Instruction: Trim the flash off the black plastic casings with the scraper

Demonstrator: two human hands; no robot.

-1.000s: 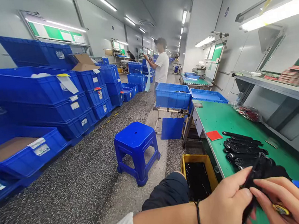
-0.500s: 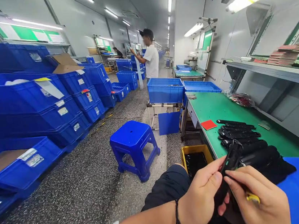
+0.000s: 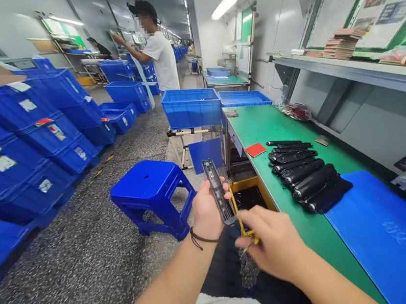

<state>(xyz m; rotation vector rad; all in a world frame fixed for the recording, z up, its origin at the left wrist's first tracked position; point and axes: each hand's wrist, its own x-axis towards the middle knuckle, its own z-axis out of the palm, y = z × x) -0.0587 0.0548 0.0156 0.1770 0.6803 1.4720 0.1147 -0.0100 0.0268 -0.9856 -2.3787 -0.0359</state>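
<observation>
My left hand [image 3: 207, 209] grips a long, narrow black plastic housing [image 3: 213, 183], its ribbed inner side facing up. Close by on the right is my right hand [image 3: 269, 237], smeared by motion, with its fingers curled. A small bit of yellow [image 3: 255, 240] shows under those fingers; what it belongs to is hidden. Just beyond the hands, beside the bench, stands a yellow bin [image 3: 267, 194] with dark contents. Several similar glossy black housings [image 3: 312, 182] lie in a row on the green bench top [image 3: 259, 125].
A blue sheet [image 3: 386, 228] and a red square [image 3: 256, 150] lie on the bench. Ahead are a blue crate [image 3: 192, 108] on a stand and a blue stool [image 3: 147, 183]. Stacked blue crates [image 3: 39, 142] line the left; a person [image 3: 162, 58] stands in the aisle.
My view has swung to the right. My left hand has carried the housing forward and now shows its inner side. My right hand has come away from it.
</observation>
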